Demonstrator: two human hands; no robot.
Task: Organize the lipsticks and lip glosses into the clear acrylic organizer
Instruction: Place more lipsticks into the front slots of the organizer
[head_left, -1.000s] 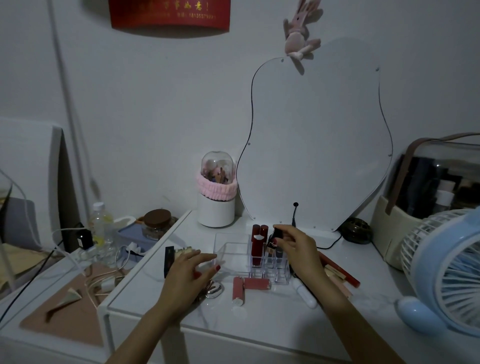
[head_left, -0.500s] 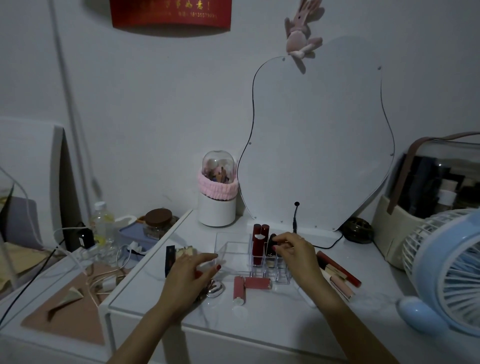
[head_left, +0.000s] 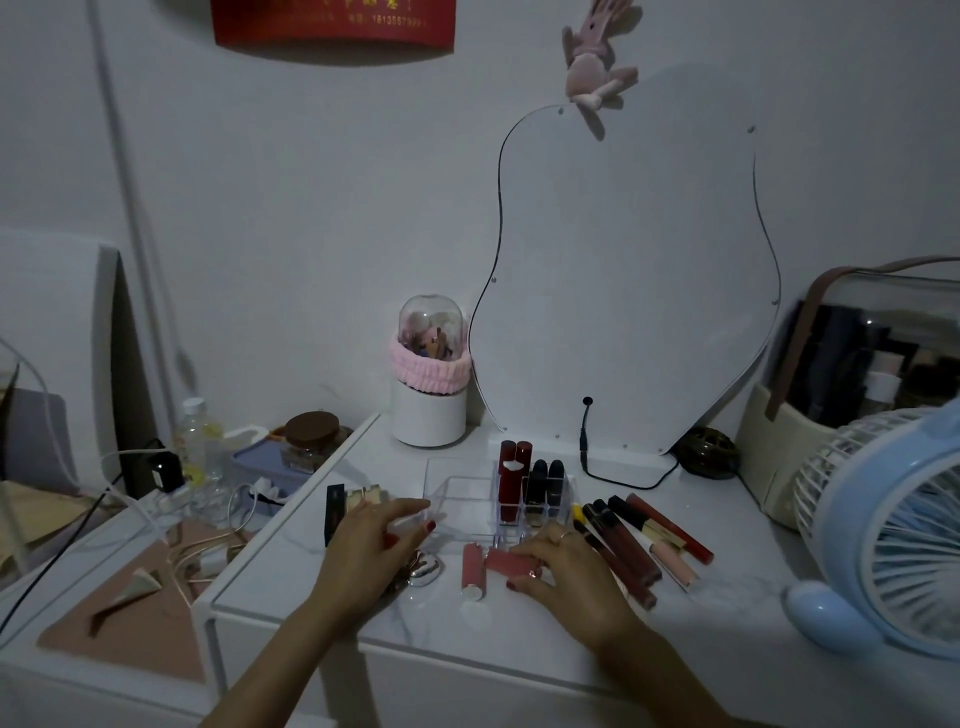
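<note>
Already the right hand (head_left: 563, 574) had curled its fingers over the pink lipstick (head_left: 511, 562), which lay crosswise, long axis pointing left from that grip; whether it was truly pinched I could not tell. Just beyond the fingertips stood the clear acrylic organizer (head_left: 467, 506). Further left, the left hand (head_left: 371, 556) rested relaxed against the organizer's near-left corner, steadying it

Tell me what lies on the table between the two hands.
In the head view, between the left hand and right hand lie a shiny metal clip and an upright-pointing pink lipstick; a second pink lipstick lies under the right fingertips.
</note>
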